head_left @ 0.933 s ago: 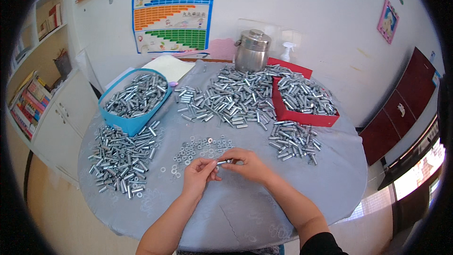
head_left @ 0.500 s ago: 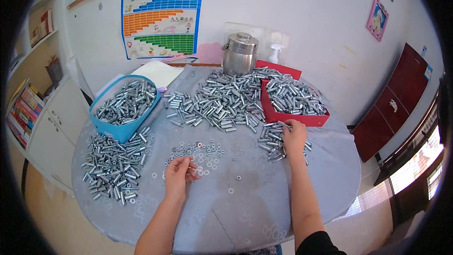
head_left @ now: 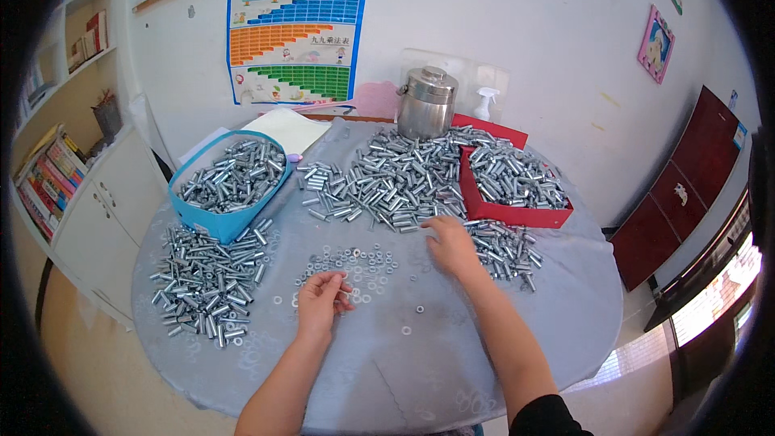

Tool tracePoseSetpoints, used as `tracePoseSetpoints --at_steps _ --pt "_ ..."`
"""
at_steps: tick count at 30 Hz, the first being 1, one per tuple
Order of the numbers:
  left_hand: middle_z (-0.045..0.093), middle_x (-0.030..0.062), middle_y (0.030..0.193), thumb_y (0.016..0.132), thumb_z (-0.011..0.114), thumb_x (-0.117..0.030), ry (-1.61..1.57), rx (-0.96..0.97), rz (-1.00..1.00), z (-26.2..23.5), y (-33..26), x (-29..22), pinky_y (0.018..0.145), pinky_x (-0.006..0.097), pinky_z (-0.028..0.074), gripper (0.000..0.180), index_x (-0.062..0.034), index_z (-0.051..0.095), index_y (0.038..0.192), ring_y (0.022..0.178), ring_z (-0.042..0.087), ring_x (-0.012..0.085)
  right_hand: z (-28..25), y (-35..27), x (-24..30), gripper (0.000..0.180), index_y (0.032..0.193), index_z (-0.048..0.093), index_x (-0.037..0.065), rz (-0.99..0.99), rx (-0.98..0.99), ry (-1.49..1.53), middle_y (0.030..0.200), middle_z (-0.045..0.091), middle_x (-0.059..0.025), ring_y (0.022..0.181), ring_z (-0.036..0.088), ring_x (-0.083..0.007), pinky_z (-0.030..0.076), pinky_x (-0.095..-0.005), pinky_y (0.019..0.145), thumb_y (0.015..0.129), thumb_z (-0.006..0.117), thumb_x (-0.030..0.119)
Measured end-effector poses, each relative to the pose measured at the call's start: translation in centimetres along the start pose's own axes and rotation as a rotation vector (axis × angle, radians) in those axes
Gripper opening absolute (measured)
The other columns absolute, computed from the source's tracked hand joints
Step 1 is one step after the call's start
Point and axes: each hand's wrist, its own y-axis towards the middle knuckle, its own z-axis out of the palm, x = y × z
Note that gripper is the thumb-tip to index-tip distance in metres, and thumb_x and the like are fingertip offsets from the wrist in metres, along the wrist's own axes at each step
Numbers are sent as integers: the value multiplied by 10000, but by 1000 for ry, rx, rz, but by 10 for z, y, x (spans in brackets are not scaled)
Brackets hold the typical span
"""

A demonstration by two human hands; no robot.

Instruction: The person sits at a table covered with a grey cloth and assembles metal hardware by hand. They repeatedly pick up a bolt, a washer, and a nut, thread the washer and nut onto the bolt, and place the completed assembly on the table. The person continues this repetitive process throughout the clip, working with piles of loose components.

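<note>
My left hand hovers over the near edge of a scatter of small metal nuts and flat washers. Its thumb and forefinger are pinched together; whatever sits between them is too small to make out. My right hand reaches to the near edge of the large middle pile of silver metal sleeves, palm down. Its fingers are a little apart and no part shows in them. Beside that hand lies a smaller heap of sleeves. One nut and one washer lie singly nearer me.
At the left a blue bin full of sleeves stands behind another sleeve heap. A red box holding sleeves is at the right. Behind are a steel pot, a white spray bottle and a paper sheet.
My right hand has moved left from the small heap by the red box to the middle pile's edge. The left hand stays over the washers. The whole view has shifted slightly.
</note>
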Motion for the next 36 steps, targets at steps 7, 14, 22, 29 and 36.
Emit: tracePoseSetpoints --at_steps 7,14,22,29,36 --pt "579 58 747 863 507 -114 -52 -6 -11 4 -3 -6 507 264 499 119 -21 559 915 551 504 79 39 24 -3 154 811 594 39 103 181 -125 839 585 -125 822 560 -308 450 -387 721 669 597 100" --pt "581 56 749 866 504 -116 -57 -9 -29 4 -6 -8 509 265 501 124 -17 555 918 548 503 79 54 35 26 156 756 577 38 169 19 -1 647 579 -119 666 580 -306 462 -403 621 637 622 128" --pt "585 58 748 864 504 -115 -73 7 -44 4 -5 -6 512 266 500 127 -16 559 922 545 508 82 82 35 33 137 736 534 49 53 -13 -261 688 581 -134 661 570 -301 448 -409 600 642 616 105" --pt "584 56 747 861 506 -110 -73 5 -52 2 -6 -6 514 261 500 123 -14 563 913 545 509 82 80 30 27 154 776 543 41 47 -26 -164 708 583 -148 694 568 -314 449 -410 617 633 593 74" --pt "574 62 781 863 506 -117 -33 23 -71 -1 -1 -1 540 279 513 151 -22 552 971 581 523 96 48 20 44 195 795 551 21 358 116 170 746 612 -135 697 597 -271 467 -339 625 632 626 96"
